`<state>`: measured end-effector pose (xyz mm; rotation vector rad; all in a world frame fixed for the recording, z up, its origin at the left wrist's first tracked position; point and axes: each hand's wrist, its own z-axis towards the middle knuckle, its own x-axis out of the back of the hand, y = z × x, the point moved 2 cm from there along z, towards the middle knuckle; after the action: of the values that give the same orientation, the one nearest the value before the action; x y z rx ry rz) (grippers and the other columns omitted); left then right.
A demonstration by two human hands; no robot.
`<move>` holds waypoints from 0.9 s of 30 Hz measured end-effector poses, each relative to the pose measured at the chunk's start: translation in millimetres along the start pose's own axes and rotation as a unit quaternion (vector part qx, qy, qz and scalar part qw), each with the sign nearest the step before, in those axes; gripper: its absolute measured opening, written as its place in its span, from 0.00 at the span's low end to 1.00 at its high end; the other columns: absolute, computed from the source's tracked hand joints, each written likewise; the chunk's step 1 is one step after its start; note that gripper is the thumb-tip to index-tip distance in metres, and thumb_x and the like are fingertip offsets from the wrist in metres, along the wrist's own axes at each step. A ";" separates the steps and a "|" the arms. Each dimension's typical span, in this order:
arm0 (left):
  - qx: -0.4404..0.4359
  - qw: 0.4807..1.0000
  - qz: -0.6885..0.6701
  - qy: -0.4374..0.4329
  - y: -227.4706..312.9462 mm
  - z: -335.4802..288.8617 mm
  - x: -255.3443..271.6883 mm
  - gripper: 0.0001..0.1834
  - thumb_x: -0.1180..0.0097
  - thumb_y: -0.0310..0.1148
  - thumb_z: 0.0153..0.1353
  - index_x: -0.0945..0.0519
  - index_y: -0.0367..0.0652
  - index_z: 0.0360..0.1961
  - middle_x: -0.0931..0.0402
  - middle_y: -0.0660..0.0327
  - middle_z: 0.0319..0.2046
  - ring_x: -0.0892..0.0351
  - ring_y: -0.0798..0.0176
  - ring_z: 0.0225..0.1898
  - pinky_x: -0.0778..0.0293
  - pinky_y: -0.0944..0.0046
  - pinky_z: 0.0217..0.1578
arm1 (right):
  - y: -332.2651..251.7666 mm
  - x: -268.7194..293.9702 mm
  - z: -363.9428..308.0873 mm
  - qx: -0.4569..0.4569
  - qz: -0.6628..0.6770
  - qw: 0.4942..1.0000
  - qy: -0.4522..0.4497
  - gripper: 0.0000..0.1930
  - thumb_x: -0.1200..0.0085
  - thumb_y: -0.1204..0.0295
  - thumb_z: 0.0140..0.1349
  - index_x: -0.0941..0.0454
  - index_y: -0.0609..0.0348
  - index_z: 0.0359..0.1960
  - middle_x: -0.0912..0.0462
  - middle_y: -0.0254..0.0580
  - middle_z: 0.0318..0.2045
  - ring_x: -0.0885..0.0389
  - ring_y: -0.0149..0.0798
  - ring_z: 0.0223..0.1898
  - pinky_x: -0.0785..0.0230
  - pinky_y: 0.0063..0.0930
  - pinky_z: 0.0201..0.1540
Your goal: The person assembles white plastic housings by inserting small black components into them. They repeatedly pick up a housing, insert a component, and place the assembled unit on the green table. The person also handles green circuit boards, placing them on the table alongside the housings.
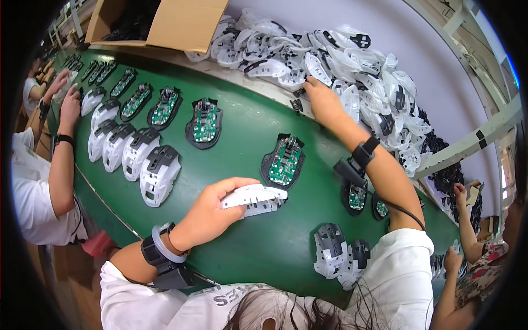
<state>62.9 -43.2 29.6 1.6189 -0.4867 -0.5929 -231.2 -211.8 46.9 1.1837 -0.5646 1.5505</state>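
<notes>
L hand (206, 215) clamped on shell (252, 194) just nearside of PCB (284, 165), long axis approx. crosswise; R hand (328, 103) farther off, can't tell grip.

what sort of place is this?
Likely a factory assembly line, maybe for computer mice: green circuit boards lined up along a green workbench, a heap of white plastic shells, and co-workers alongside.
</notes>
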 end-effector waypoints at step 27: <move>-0.015 0.969 -0.244 0.032 32.0 -2.4 -2.3 0.27 0.49 0.26 0.62 0.39 0.42 0.62 0.31 0.61 0.52 0.29 0.66 0.52 0.28 0.60 0.53 | -159.6 152.2 -71.7 0.155 0.289 0.943 -0.054 0.13 0.41 0.82 0.49 0.26 0.62 0.37 0.25 0.44 0.37 0.22 0.48 0.35 0.27 0.35 0.34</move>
<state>63.4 -43.9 61.8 1.7303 -0.0238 -0.9043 -105.9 -30.8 119.7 1.4270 -0.8133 2.1409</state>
